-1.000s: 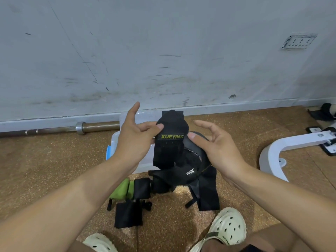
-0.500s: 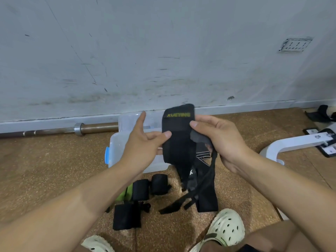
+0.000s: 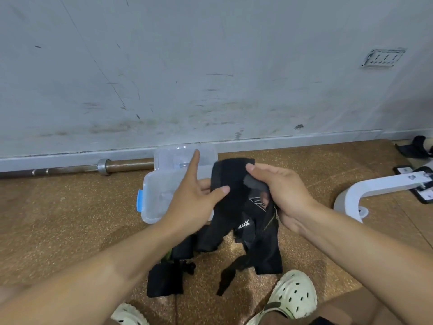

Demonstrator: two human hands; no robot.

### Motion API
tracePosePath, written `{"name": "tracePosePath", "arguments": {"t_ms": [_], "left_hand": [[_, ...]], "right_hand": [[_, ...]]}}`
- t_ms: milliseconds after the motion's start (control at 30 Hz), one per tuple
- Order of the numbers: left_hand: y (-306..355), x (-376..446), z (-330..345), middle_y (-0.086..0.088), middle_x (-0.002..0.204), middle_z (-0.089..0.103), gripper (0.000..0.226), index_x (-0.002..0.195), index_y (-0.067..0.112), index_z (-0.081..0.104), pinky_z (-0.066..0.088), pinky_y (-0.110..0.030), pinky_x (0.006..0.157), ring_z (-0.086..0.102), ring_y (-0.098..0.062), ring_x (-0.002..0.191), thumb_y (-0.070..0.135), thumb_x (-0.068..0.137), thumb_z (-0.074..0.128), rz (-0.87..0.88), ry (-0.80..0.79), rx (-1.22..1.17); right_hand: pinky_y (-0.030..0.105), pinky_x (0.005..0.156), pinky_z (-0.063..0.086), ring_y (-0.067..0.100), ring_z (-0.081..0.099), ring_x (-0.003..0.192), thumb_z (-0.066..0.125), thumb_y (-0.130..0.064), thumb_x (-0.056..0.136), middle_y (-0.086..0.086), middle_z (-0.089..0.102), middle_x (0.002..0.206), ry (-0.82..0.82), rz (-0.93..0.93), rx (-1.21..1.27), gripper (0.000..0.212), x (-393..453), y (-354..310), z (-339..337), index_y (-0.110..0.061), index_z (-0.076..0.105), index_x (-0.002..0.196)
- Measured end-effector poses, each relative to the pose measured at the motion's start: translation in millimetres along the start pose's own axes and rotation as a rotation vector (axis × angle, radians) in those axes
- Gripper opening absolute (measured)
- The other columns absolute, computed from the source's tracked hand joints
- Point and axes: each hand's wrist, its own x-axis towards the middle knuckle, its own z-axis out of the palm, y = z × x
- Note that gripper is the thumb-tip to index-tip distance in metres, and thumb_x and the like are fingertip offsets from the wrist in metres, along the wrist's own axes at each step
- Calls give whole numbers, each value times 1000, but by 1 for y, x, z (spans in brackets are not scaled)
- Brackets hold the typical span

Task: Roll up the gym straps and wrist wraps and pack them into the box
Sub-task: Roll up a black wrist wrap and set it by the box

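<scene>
Head view: the black wrist wrap (image 3: 230,184) is held up over the floor, just in front of the clear box (image 3: 161,195), its long axis running down from the folded top to the loose tail hanging below. The right hand (image 3: 278,191) grips the top end, fingers curled over the fold; the left hand (image 3: 194,198) pinches its near edge with the thumb, forefinger straight out. Both are on it. A white logo lower down is too blurred to read
</scene>
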Motion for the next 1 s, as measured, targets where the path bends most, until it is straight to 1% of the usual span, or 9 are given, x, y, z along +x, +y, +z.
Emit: {"name": "tracePosePath", "arguments": {"t_ms": [100, 267, 367, 500, 600, 700, 800, 900, 1000], "left_hand": [[-1, 2, 0, 7, 99, 80, 93, 158, 51, 5, 58, -25, 89, 76, -8, 93, 16, 98, 67, 39, 73, -34], [4, 12, -9, 3, 101, 80, 89, 159, 46, 12, 59, -46, 94, 76, -17, 97, 20, 96, 69, 69, 201, -158], [5, 12, -8, 6, 100, 80, 93, 161, 40, 3, 58, -42, 95, 76, -14, 97, 22, 97, 68, 27, 136, -195], [2, 4, 0, 5, 106, 79, 94, 161, 42, 1, 62, -26, 75, 77, -14, 87, 9, 99, 64, -11, 49, -130], [2, 6, -4, 4, 108, 77, 95, 160, 46, 3, 62, -26, 69, 78, -17, 82, 3, 99, 62, -8, 94, -122], [4, 9, -8, 8, 115, 74, 104, 158, 48, -4, 64, -29, 71, 78, -16, 83, 0, 96, 65, 11, 128, -87], [2, 11, -8, 8, 118, 73, 110, 158, 48, -7, 64, -36, 75, 78, -17, 86, -4, 94, 66, -7, 129, -119], [0, 15, -9, 3, 119, 74, 103, 160, 41, -4, 63, -42, 78, 76, -19, 96, 12, 95, 70, -64, 148, -237], [-3, 24, -15, 1, 131, 64, 91, 162, 37, 5, 59, -46, 94, 71, -22, 108, 24, 98, 69, -110, 244, -289]], "right_hand": [[15, 39, 42, 4, 54, 38, 74, -14, 93, 7, 75, 75, -2, 10, 0, 20, 1, -5, -4, -6, 76, 111], [15, 42, 41, 8, 52, 41, 77, -26, 91, 7, 73, 70, -172, 73, -330, 22, -2, 11, -6, -5, 81, 96], [18, 41, 40, 9, 50, 41, 75, -27, 93, 6, 71, 69, -94, 28, -274, 22, 0, 17, -4, -6, 80, 91], [20, 43, 45, 10, 58, 46, 71, -24, 96, 8, 77, 78, -43, -34, -147, 18, 3, 8, -6, -9, 81, 97], [22, 64, 60, 16, 77, 75, 67, -20, 99, 6, 81, 92, -87, -42, -113, 16, 3, 8, -3, -13, 79, 107], [26, 85, 61, 15, 77, 95, 62, -22, 102, 0, 81, 102, -117, -51, -136, 20, 4, 11, -3, -20, 75, 117], [26, 85, 61, 17, 77, 100, 58, -18, 104, 1, 80, 108, -212, -41, -110, 23, 4, 13, -4, -24, 70, 123], [32, 93, 60, 19, 76, 103, 57, -13, 104, 2, 79, 111, -299, -88, -195, 27, 4, 12, -7, -22, 69, 128], [31, 99, 58, 15, 75, 106, 56, -13, 105, -2, 79, 113, -355, -137, -376, 30, 4, 12, -8, -19, 68, 132]]}}
